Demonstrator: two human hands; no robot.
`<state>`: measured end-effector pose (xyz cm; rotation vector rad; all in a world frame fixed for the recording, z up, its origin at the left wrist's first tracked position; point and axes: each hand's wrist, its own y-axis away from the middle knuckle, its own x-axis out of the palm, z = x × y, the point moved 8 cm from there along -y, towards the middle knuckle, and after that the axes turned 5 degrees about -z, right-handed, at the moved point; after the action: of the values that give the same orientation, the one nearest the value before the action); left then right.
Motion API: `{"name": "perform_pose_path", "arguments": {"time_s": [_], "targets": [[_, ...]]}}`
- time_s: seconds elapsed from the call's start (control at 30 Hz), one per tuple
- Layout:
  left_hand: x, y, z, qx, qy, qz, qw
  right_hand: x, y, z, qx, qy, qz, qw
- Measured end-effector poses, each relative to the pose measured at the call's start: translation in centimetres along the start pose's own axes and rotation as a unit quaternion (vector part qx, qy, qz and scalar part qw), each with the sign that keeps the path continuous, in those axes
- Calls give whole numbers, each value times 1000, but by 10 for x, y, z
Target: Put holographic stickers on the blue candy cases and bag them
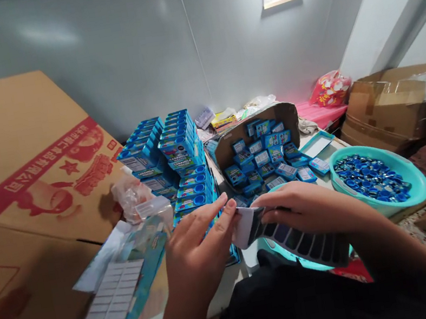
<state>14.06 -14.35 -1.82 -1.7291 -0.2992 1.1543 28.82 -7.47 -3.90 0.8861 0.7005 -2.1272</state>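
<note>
Head view: a dark-celled strip (pixel 290 236) is grasped by the left hand (pixel 200 238) and right hand (pixel 295 203). Beyond it, stacked boxes (pixel 183 148) seem done; loose boxes (pixel 261 158) apparently remain.

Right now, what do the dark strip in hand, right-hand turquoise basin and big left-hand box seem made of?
Dark strip: smooth, perhaps coated paper or film; it curves.
Turquoise basin: likely smooth plastic, by its even colour.
Left-hand box: apparently matte cardboard, from flat brown panels.
</note>
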Motion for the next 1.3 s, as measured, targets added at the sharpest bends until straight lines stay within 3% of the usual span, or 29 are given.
{"name": "perform_pose_path", "arguments": {"time_s": [0.2,0.3,0.43,0.6,0.87,0.97,1.1,1.3], "targets": [[-3,16,-9,30,-17,-52,998,2,0,-2,6,9,17,1000],[-2,19,-9,17,-8,-46,999,3,0,-3,8,6,21,1000],[-6,11,-16,48,-12,-28,998,8,1,1,-8,8,39,999],[-4,6,-10,6,47,18,999,14,1,6,-25,15,72,997],[-6,18,-5,-62,103,-25,992,15,-5,19,-36,8,14,999],[-5,23,-8,-28,96,-23,995,15,-5,22,-34,-11,6,999],[-10,27,-8,10,85,-59,995,16,-3,18,-17,-38,27,999],[-4,24,-13,66,70,-29,995,19,0,14,-6,-48,54,997]]}}
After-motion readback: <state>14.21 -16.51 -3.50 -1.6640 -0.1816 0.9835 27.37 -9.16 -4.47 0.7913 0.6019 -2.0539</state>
